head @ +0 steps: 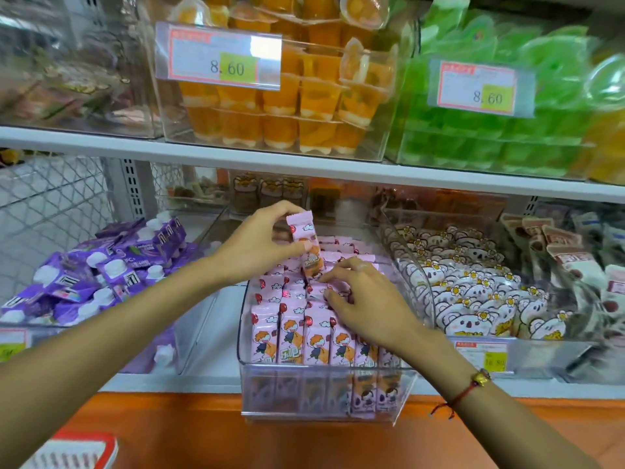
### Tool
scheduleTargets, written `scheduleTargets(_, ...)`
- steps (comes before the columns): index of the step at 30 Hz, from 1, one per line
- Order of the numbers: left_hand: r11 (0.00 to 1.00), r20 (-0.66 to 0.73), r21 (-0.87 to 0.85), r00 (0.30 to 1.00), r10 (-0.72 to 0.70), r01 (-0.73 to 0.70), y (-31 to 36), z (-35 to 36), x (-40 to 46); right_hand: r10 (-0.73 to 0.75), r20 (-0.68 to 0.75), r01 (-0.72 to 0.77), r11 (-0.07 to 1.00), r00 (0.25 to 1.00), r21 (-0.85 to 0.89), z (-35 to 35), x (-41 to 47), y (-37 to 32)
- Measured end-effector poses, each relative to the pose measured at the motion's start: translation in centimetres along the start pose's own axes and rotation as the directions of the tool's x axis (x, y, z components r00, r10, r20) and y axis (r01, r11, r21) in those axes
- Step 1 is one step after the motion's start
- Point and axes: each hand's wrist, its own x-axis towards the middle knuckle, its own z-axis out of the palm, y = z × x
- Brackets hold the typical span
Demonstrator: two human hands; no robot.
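Pinches one pink snack packet [302, 238] by its upper half, thumb against fingertips of the left hand [257, 245], upright and just above the clear acrylic bin [324, 370], over the back rows. Rests the right hand [365, 299] on the standing rows of pink packets [294, 336] inside that bin, fingers bent, tips down among the packet tops; cannot tell whether nipping one or merely parting them. Looks like straightening or filling the rows, with a gap to open for the held packet. Judging by the look: very light, thin crinkly film, soft and a little slippery, with something firmer inside that could crush under a hard squeeze. Best taken by the crimped end seal or across the flat faces with a gentle pinch, never by folding the middle. Worth sliding in slowly, since tightly packed and apt to tip over in a line. Beside the bin: purple pouches with white caps [101, 272] to the left, koala-printed packets [473, 292] to the right; on the shelf [101, 143] above, orange jelly cups [270, 106] and green jelly cups [490, 130] behind price tags [218, 55]
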Motion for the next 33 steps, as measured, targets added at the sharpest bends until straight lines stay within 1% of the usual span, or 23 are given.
scheduleTargets(2,0.998,0.038,0.069,0.999,0.001,-0.003,0.3,-0.3,0.8,-0.007,-0.001,0.007,1.0,1.0,-0.014,0.0,-0.3,0.0)
scheduleTargets(4,0.975,0.074,0.222,0.997,0.003,-0.019,0.7,-0.6,1.7,-0.013,-0.003,0.013,1.0,1.0,-0.019,-0.1,-0.5,-0.1)
scheduleTargets(6,0.912,0.157,0.406,0.988,-0.008,-0.057,1.0,-0.5,2.5,-0.024,-0.004,0.024,1.0,1.0,-0.02,-0.1,-0.7,-0.2)
scheduleTargets(8,0.849,0.212,0.521,0.977,-0.026,-0.091,1.1,0.3,3.1,-0.03,-0.007,0.029,0.999,1.0,-0.026,-0.1,-0.7,-0.3)
scheduleTargets(11,0.775,0.188,0.623,0.982,-0.02,-0.104,0.5,1.9,3.5,-0.034,0.0,0.034,0.999,0.999,-0.018,-0.2,-0.9,-0.3)
scheduleTargets(13,0.769,0.175,0.632,0.984,-0.026,-0.092,0.1,2.3,3.7,-0.041,0.003,0.042,0.999,0.999,-0.012,-0.3,-1.1,-0.3)
scheduleTargets(15,0.766,0.214,0.633,0.976,-0.035,-0.112,-0.2,2.1,3.8,-0.049,-0.024,0.049,0.999,0.999,-0.002,-0.3,-1.2,-0.3)
scheduleTargets(17,0.71,0.299,0.682,0.953,-0.052,-0.175,-0.5,1.8,3.7,-0.04,-0.045,0.04,0.999,0.998,0.0,-0.4,-1.3,-0.4)
scheduleTargets(19,0.622,0.407,0.739,0.907,-0.106,-0.258,-0.8,1.7,3.6,-0.029,-0.037,0.029,1.0,0.999,0.005,-0.6,-1.4,-0.6)
scheduleTargets(20,0.599,0.455,0.746,0.88,-0.14,-0.291,-1.0,1.9,3.5,-0.032,-0.026,0.032,0.999,0.999,0.004,-0.7,-1.4,-0.7)
scheduleTargets(22,0.617,0.497,0.728,0.85,-0.175,-0.299,-1.1,2.0,3.4,-0.048,-0.001,0.048,0.999,0.999,-0.015,-1.0,-1.6,-0.8)
scheduleTargets(24,0.669,0.451,0.701,0.88,-0.147,-0.248,-0.7,1.9,3.4,-0.065,0.034,0.067,0.996,0.997,-0.055,-1.3,-1.9,-0.9)
scheduleTargets(26,0.72,0.366,0.663,0.928,-0.07,-0.207,-0.3,1.7,3.4,-0.064,0.081,0.072,0.993,0.995,-0.098,-1.6,-2.2,-0.9)
scheduleTargets(27,0.737,0.355,0.645,0.933,-0.052,-0.204,-0.1,1.7,3.2,-0.061,0.098,0.071,0.992,0.993,-0.107,-1.8,-2.3,-0.9)
scheduleTargets(29,0.737,0.425,0.637,0.901,-0.091,-0.226,0.2,1.8,2.9,-0.066,0.129,0.082,0.989,0.989,-0.12,-2.0,-2.6,-0.9)
scheduleTargets(31,0.705,0.476,0.668,0.865,-0.158,-0.239,0.2,2.2,2.4,-0.069,0.17,0.095,0.985,0.983,-0.147,-1.9,-2.7,-0.9)
scheduleTargets(33,0.72,0.439,0.668,0.881,-0.174,-0.191,0.1,2.4,2.0,-0.047,0.199,0.077,0.986,0.979,-0.149,-1.7,-2.8,-1.0)
